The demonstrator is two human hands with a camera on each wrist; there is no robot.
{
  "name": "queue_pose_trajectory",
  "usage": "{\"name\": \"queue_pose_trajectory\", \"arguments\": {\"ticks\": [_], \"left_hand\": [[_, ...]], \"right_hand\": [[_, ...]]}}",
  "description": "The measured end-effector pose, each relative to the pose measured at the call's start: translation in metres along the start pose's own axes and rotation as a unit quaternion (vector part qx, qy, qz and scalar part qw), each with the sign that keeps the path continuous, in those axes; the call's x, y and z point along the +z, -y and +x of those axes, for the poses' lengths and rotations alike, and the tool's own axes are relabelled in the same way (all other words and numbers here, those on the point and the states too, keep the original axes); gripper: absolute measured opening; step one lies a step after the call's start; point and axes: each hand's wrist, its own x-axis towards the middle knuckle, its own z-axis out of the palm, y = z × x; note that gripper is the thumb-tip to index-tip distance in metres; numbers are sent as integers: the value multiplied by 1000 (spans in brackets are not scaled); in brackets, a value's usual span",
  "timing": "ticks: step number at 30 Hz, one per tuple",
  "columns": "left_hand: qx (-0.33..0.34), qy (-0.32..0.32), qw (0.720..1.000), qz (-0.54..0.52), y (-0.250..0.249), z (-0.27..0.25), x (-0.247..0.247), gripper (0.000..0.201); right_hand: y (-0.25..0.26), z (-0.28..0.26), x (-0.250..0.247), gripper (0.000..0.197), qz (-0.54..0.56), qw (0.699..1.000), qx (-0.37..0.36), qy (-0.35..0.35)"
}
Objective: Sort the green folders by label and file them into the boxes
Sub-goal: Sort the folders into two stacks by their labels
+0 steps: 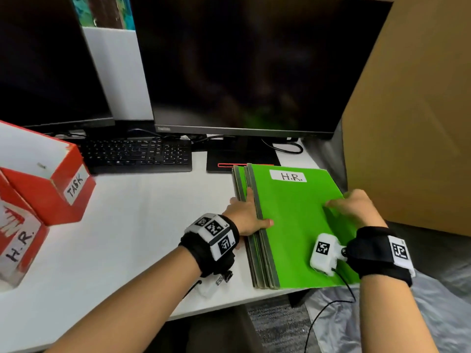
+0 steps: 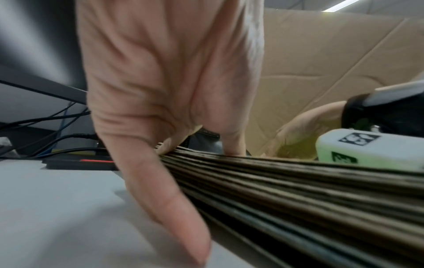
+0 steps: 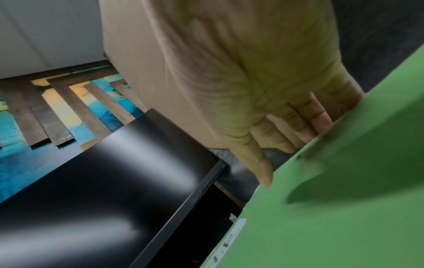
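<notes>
A stack of green folders [image 1: 257,263] lies at the desk's right front corner. The top folder [image 1: 293,220] bears a white "H.R." label [image 1: 289,176]. My left hand [image 1: 246,215] rests against the stack's spines [image 2: 298,195], with straight fingers along them and the thumb on the top cover's edge. My right hand [image 1: 351,207] grips the top folder's right edge [image 3: 344,199], fingers curled under it and thumb on top. At the left stand two red boxes, one labelled "TASK" [image 1: 75,186], the nearer one "H.R." [image 1: 20,248].
Two dark monitors [image 1: 242,64] and a black keyboard [image 1: 137,155] fill the back of the white desk [image 1: 140,225]. A monitor base [image 1: 242,159] sits just behind the folders. A large cardboard sheet [image 1: 407,123] stands close on the right.
</notes>
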Motion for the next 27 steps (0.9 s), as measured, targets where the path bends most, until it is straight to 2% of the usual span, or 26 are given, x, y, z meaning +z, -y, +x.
{"name": "queue_pose_trajectory", "arguments": {"ticks": [4,9,15,17,19,21,25,27], "left_hand": [[22,-50,996,70,-5,-7,3,100],[8,-44,999,16,-3,-3,2,96],[46,-76,996,1,-5,-7,-3,61],[44,-61,997,-17,-6,-6,-5,67],[48,-40,998,-25,-6,-6,-5,86],[64,-42,996,-36,-7,-9,-5,96],[129,-79,976,-159,-13,-17,-10,85],[147,-83,960,-224,-14,-19,-12,77]], "right_hand": [[1,-5,-5,50,13,1000,-11,-9],[-3,-3,-8,31,19,999,-13,-32],[-1,-7,-7,28,27,999,-21,-30],[-2,-7,-7,27,48,998,-28,-33],[-4,-7,-7,27,70,996,-34,-39],[-6,-5,-6,26,77,996,-31,-39],[-7,-6,-6,31,87,995,-22,-32],[-4,-9,-8,25,88,996,-19,-28]]}}
